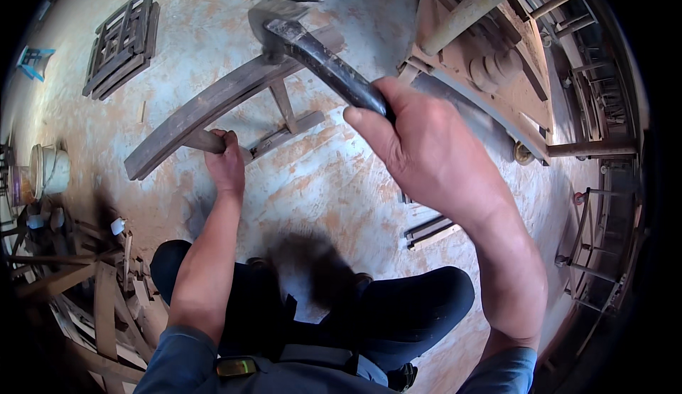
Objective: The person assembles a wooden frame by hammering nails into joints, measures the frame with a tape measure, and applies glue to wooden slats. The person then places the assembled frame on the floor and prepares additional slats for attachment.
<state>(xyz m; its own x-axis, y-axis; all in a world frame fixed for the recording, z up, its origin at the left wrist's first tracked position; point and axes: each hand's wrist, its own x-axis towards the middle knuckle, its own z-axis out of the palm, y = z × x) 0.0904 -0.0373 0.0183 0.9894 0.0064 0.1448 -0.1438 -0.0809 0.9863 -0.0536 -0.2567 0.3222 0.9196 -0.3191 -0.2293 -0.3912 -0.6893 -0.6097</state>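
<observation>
Right hand (426,145) clenched on hammer (312,46), raised at 12 o'clock; left hand (226,163) grips curved wooden frame (213,103) on floor; strike squarely at joint, steadying hand clear

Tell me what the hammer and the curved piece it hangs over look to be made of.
Hammer: the head looks like dull grey metal, worn; the dark handle in the right hand has a scuffed sheen, material unclear. Curved piece: unfinished wood by its grain and grey-brown matte face, gripped by the left hand.
</observation>
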